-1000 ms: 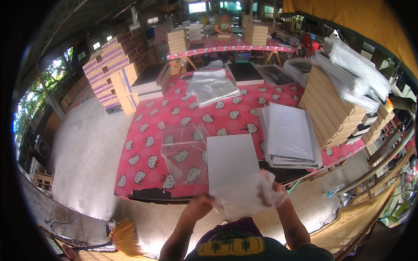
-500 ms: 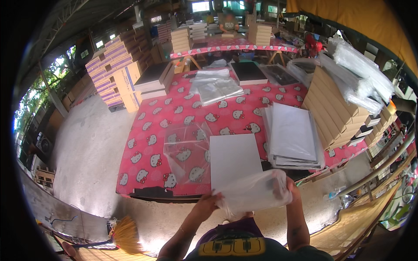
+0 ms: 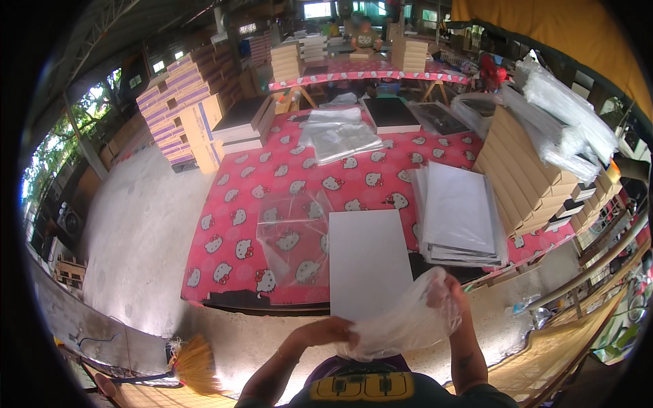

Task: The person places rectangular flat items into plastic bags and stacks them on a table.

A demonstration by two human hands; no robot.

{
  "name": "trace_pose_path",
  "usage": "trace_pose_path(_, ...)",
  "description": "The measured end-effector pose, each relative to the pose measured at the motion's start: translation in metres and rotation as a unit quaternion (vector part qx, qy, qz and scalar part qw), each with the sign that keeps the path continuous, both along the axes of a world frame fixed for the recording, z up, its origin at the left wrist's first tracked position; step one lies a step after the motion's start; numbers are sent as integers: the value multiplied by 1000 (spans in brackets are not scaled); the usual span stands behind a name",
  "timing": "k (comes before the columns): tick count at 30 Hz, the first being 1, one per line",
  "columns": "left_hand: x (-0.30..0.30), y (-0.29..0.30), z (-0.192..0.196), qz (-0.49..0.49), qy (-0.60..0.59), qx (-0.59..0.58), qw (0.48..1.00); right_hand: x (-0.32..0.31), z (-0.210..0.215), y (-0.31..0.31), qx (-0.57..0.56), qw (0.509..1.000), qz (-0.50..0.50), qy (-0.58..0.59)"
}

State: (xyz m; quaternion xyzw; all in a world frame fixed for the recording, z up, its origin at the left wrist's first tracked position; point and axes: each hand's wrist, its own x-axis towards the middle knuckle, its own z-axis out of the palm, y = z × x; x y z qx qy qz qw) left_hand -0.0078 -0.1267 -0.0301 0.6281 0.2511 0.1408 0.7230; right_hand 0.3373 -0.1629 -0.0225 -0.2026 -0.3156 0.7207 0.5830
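A clear plastic bag [image 3: 408,323] stretches between my two hands at the table's near edge. At its left end, the fingers of my left hand [image 3: 326,333] are closed on the film. My right hand [image 3: 457,299] grips the other end, higher up, with its fingertips partly behind the film. Just beyond the bag lies a white rectangular sheet or board [image 3: 367,255], its near end partly covered by the bag. Another clear bag [image 3: 294,238] rests flat to the left of the board.
Right of the board is a pile of bagged white sheets [image 3: 457,211]. Cardboard boxes [image 3: 520,173] stand stacked behind it, plastic-wrapped bundles [image 3: 568,112] on top. More clear bags [image 3: 340,136] and a black-topped stack [image 3: 390,114] sit farther back on the pink tablecloth [image 3: 235,251]. A person [image 3: 366,41] is at the far table.
The bag now slants, its left end lower and closer to me. My left hand has come down a little with it. More of the white board's near end shows.
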Motion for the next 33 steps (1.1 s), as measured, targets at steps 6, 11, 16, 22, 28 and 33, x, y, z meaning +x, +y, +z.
trace_pose_path(6, -33, 32, 29, 121, -174, -141, 967, 9, -24, 0, 34, 937, 156, -310)
trace_pose_path(11, -11, 13, 5, -133, 166, 180, 960, 20, -44, -5, -89, 993, 20, 68)
trace_pose_path(16, -28, 32, -5, 204, -374, -185, 885, 4, -41, -5, 58, 868, 265, -415)
trace_pose_path(22, -33, 10, -46, 5, -52, -143, 988, 15, -55, -13, -112, 975, 148, 120)
trace_pose_path(28, -42, 15, -51, 269, -266, -313, 871, 17, -66, -31, -99, 893, 205, -389)
trace_pose_path(33, -20, 9, -55, 302, -77, -83, 946, -32, -110, -44, -182, 884, -194, -385)
